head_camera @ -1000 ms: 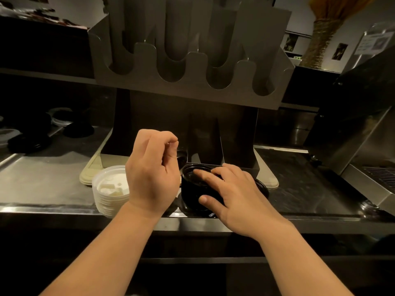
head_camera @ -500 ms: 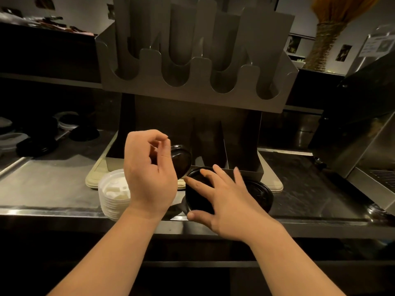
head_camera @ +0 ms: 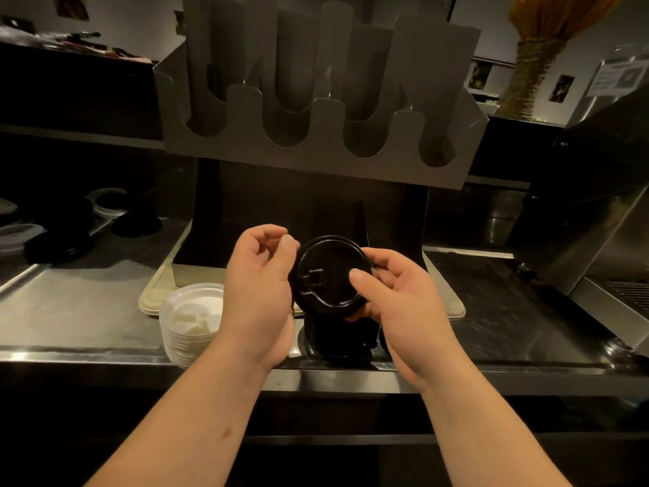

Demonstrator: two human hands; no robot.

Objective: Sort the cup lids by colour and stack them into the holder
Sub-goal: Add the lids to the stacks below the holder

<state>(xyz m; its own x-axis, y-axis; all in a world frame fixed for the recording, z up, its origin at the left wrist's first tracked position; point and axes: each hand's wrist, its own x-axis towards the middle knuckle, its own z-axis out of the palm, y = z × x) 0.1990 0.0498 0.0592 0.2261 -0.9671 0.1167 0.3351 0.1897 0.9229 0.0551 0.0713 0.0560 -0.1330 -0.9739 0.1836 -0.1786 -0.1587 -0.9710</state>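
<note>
A: Black lid up in front of the holder's base, face toward the camera. Round, glossy plastic, raised rim, moulded sip tab left of centre. Pinched by the right hand: thumb flat on the face, fingers curled behind the right edge.

B: And the left hand? Looks curled up against the lid's left rim, thumb tip right at the edge. Can't tell whether gripping or just touching.

A: Same, can't call that one either. Hands close together anyway, only the lid between.

B: Directly below: black stack on the counter, ribbed-looking sides, mostly hidden behind the lid and wrists. Left of that, white stack, kinda translucent, thin layered rims, right side covered by the left wrist.

A: Holder above, matte grey sheet, four U-shaped scallops along the front, tall slots behind. Top cut off by the frame. Slot insides too dim to read.

B: Brushed steel counter, beige tray with rounded corners under the holder's base. Far left, more dark lids plus a pale ring or two, too murky to count. Steel machine at right, cut off at the edge.
</note>
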